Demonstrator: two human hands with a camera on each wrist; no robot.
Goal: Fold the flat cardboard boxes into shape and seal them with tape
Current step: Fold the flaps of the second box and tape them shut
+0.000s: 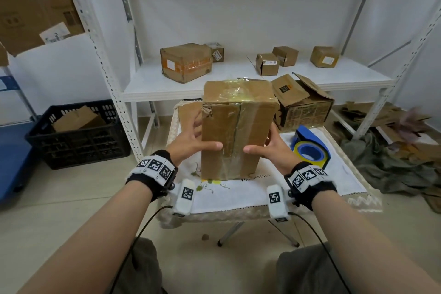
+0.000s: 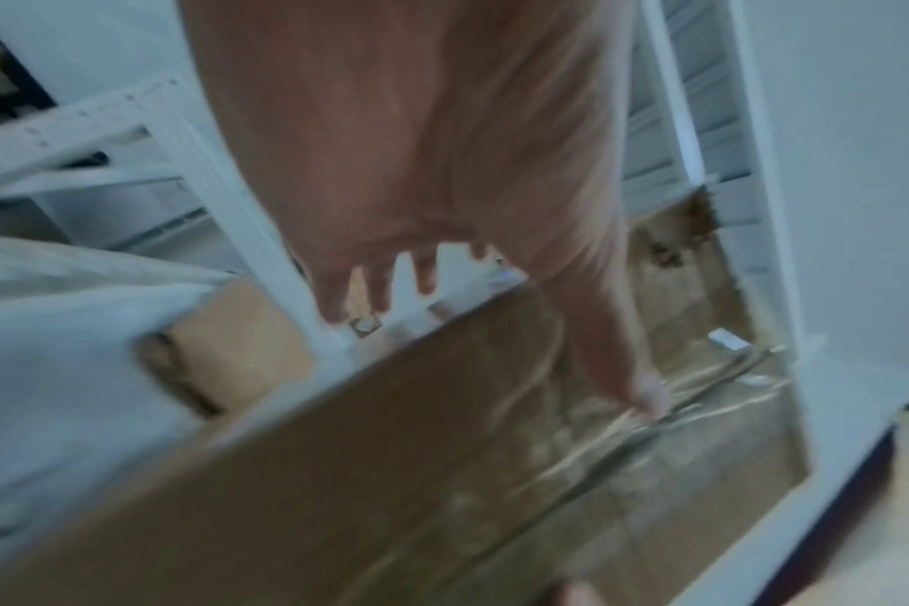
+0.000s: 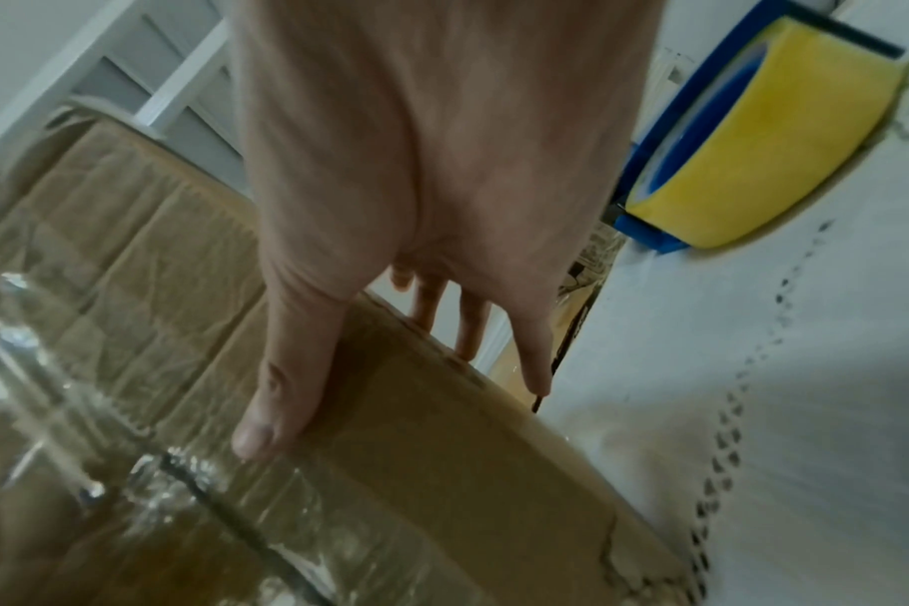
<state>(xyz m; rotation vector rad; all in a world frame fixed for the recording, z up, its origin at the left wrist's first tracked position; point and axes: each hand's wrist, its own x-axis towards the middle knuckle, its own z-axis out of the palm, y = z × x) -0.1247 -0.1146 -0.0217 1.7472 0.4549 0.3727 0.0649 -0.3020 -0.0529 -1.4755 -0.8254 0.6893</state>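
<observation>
A tall brown cardboard box (image 1: 238,126) stands on end on the white-clothed table (image 1: 238,198), its front seam and top covered with clear tape. My left hand (image 1: 205,135) grips its left edge, thumb on the front face and fingers behind. My right hand (image 1: 260,142) grips the right edge the same way. In the left wrist view the thumb (image 2: 618,369) presses the taped seam of the box (image 2: 390,471). The right wrist view has the thumb (image 3: 281,393) flat on the box (image 3: 442,471). A blue tape dispenser with a yellow roll (image 1: 310,148) lies on the table to the right, also the tape dispenser (image 3: 784,135).
A flat piece of cardboard (image 1: 188,112) lies behind the box. An open printed box (image 1: 305,105) sits behind right. The white shelf (image 1: 238,79) carries several small boxes. A black crate (image 1: 78,133) stands on the floor left; cardboard scraps (image 1: 393,126) lie right.
</observation>
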